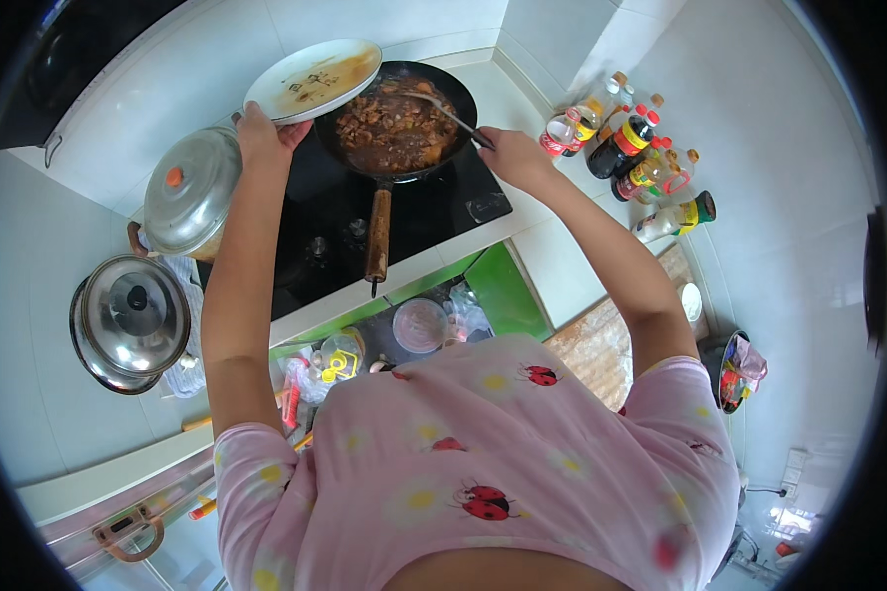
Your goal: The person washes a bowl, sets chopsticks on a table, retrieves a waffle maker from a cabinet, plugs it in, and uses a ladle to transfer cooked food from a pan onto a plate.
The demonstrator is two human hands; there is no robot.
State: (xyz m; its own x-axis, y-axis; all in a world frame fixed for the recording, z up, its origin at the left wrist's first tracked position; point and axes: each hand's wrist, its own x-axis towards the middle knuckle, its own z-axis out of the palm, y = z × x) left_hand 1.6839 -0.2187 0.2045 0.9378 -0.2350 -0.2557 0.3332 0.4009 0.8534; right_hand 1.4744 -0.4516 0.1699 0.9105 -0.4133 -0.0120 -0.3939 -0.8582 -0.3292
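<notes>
My left hand (270, 139) grips the lower edge of a white plate (312, 80), which is tilted beside the wok's upper left rim. Brown sauce stains the plate, over dark printed characters. In my right hand (516, 156) is the dark handle of a metal spatula (451, 114); its far end rests in the food. The black wok (469, 103) stands on a black glass cooktop (443, 214), with its wooden handle (379, 233) pointing towards me. Chopped brown food (395, 133) in dark sauce fills much of the wok.
Left of the cooktop stands a lidded metal pot (192, 192), with a second pot under a glass and steel lid (137, 314) nearer me. Several sauce bottles (624, 148) line the right wall. Below the counter, an open green cabinet (506, 288) holds tubs and bags.
</notes>
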